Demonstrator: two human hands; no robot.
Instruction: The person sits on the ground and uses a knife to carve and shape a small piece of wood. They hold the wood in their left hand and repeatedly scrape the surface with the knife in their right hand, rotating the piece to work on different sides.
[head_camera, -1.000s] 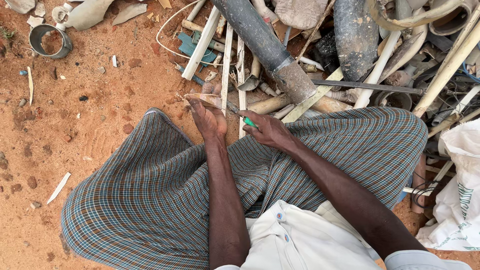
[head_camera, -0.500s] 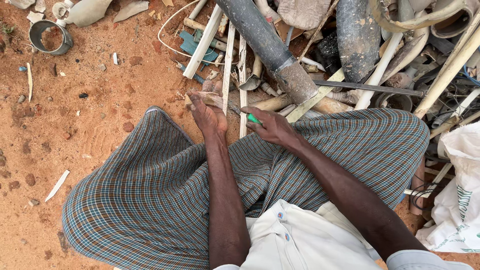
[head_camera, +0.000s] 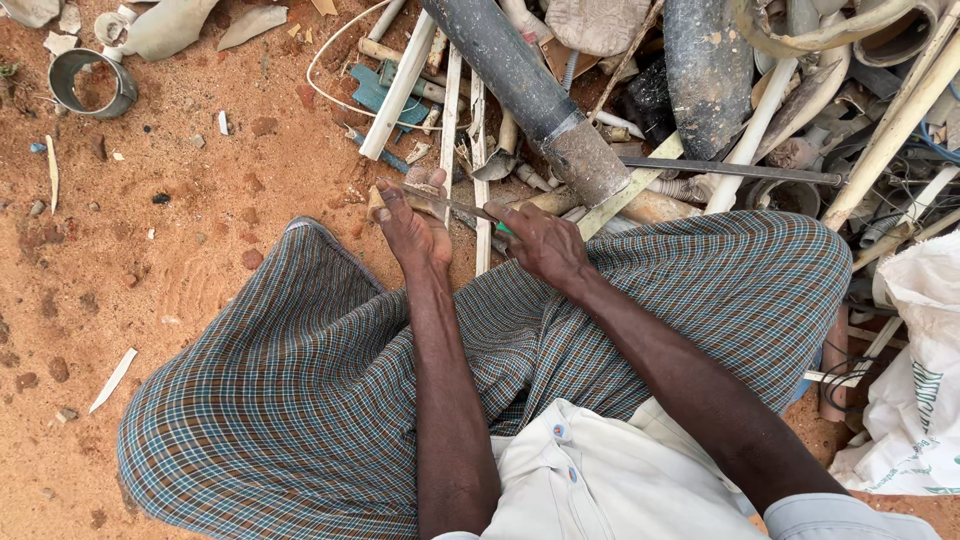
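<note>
Pipe offcut (head_camera: 425, 200), a short pale length of plastic tubing, lay at the edge of the scrap heap (head_camera: 700, 110), just beyond the hem of your checked wrap (head_camera: 300, 400). Your left hand (head_camera: 412, 228) was closed over its near end, pressing it down against the red earth (head_camera: 150, 250). Your right hand (head_camera: 540, 243) was clenched round a green-handled blade (head_camera: 470, 209), whose thin metal ran across to the offcut; whether the edge was biting the plastic could not be told. In my judgement the piece was light and stiff, dusty enough to slide or roll under a loose palm, and brittle where it was thin. It was best held close to the working point, fingers kept behind the blade's line, with the far end bedded against the ground. Other white strips (head_camera: 450, 90) and a large grey pipe (head_camera: 520, 80) lay touching in the pile close by.
</note>
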